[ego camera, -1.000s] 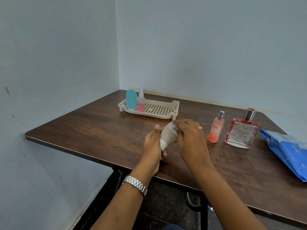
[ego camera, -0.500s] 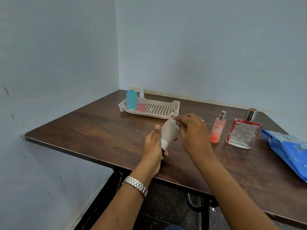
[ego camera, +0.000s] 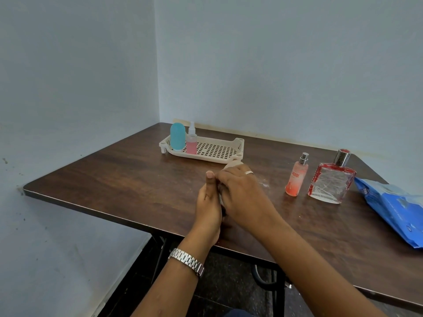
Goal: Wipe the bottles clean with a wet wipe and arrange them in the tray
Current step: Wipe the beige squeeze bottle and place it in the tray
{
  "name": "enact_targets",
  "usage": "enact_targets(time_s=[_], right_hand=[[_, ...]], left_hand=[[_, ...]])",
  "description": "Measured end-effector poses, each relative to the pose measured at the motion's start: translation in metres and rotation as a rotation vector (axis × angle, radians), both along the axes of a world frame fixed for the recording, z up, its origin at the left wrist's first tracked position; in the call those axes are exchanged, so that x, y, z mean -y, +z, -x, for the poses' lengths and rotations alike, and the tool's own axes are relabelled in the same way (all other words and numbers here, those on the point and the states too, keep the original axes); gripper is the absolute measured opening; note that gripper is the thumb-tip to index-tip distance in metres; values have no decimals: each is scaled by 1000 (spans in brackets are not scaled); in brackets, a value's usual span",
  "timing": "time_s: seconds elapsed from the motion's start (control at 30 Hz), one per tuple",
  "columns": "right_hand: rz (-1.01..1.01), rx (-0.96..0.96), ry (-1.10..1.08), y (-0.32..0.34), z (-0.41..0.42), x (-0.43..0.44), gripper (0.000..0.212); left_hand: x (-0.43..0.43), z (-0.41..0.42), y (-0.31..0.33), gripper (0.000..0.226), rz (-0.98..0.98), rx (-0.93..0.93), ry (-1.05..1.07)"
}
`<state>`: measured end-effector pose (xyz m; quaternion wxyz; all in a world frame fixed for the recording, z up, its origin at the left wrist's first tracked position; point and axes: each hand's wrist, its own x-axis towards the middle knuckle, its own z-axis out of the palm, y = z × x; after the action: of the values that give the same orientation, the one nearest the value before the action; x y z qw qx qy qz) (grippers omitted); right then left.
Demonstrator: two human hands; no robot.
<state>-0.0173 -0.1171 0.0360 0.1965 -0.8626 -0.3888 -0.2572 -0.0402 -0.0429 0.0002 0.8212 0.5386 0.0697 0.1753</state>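
Observation:
My left hand (ego camera: 208, 202) grips the lower end of a beige bottle (ego camera: 231, 165), thumb pointing up. My right hand (ego camera: 241, 191) is curled over the bottle's body and hides most of it, along with the wet wipe it holds against the bottle. Only the bottle's rounded far end and a white sliver of its cap show. At the back stands the cream perforated tray (ego camera: 238, 144), with a blue bottle (ego camera: 177, 136) and a small pink spray bottle (ego camera: 191, 144) upright at its left end. A peach spray bottle (ego camera: 296, 177) and a square glass perfume bottle (ego camera: 332, 180) stand on the table to the right.
A blue wet-wipe pack (ego camera: 393, 207) lies at the table's right edge. The brown wooden table (ego camera: 128, 177) sits in a corner, with walls to the left and behind. Its front edge runs under my wrists.
My right hand slid from the bottle's far tip down over its body, now covering most of it. My left hand kept its hold. The view shifted slightly.

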Motion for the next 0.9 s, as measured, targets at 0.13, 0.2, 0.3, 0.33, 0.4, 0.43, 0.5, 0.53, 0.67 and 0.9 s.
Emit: enact_targets(time_s=[0.13, 0.2, 0.3, 0.33, 0.4, 0.43, 0.5, 0.53, 0.67, 0.9], right_hand=[[81, -14, -85, 16, -16, 7, 19], [44, -32, -134, 18, -32, 9, 17], [-280, -273, -92, 20, -49, 13, 13], [-370, -345, -72, 19, -51, 14, 13], [-525, -430, -62, 12, -51, 13, 14], [-625, -462, -63, 8, -50, 11, 15], [-840, -533, -103, -3, -50, 5, 16], [-935, -569, -127, -7, -49, 1, 16], [-1265, -759, -79, -13, -39, -13, 18], [-1316, -754, -50, -21, -30, -20, 19]], left_hand=[[0, -2, -3, 50, -137, 50, -10], [-1, -4, -5, 44, -155, 56, -33], [-4, -7, -7, 40, -141, 24, -32], [-5, -7, -7, 40, -118, 14, -33], [-7, -7, -7, 37, -49, 7, -32], [-8, -7, -7, 34, -7, 3, -33], [-10, -7, -6, 29, 65, 1, -39], [-11, -7, -6, 28, 88, 5, -45], [-12, -8, -6, 25, 145, 24, -48], [-11, -7, -4, 24, 75, 70, -23]])
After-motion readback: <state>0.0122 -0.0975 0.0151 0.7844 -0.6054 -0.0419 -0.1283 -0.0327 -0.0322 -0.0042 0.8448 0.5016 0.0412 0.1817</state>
